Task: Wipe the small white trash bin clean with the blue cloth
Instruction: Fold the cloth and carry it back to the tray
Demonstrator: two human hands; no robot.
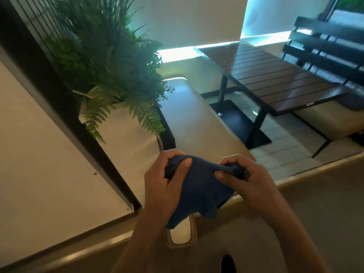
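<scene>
Both my hands hold a dark blue cloth (pixel 199 190) in front of me, stretched between them. My left hand (pixel 167 180) grips its left end with curled fingers and the thumb on top. My right hand (pixel 246 178) pinches and bunches its right end. The cloth's lower edge hangs down over a small white object with a tan rim (pixel 182 232), which lies below my hands; I cannot tell whether this is the trash bin.
A white planter box (pixel 128 138) with green ferns (pixel 110 66) stands to the left. A cream bench seat (pixel 197 119) runs ahead. A dark slatted table (pixel 275 79) on black legs and a dark bench (pixel 331 42) stand at the right over a tiled floor.
</scene>
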